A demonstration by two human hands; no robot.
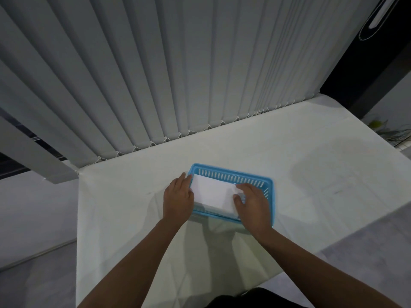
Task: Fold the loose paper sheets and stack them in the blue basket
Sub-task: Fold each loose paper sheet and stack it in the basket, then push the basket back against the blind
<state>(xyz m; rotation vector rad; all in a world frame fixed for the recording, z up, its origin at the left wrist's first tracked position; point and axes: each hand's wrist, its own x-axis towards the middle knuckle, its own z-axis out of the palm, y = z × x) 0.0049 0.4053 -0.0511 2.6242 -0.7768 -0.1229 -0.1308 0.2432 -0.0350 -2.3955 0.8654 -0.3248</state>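
A blue slatted basket (pixel 231 174) sits in the middle of the white table (pixel 124 207). Inside it lies a stack of folded white paper sheets (pixel 213 192), the top sheet flat and nearly filling the basket. My left hand (pixel 178 196) rests against the basket's left end, fingers at the left edge of the paper. Over the basket's right end, my right hand (pixel 251 203) presses its fingers on the right edge of the top sheet. No loose sheets are visible on the table.
Grey vertical blinds (pixel 155 74) hang along the table's far edge. The table edge drops to a grey floor (pixel 33 218) at left and at lower right. A green plant (pixel 382 130) shows at far right.
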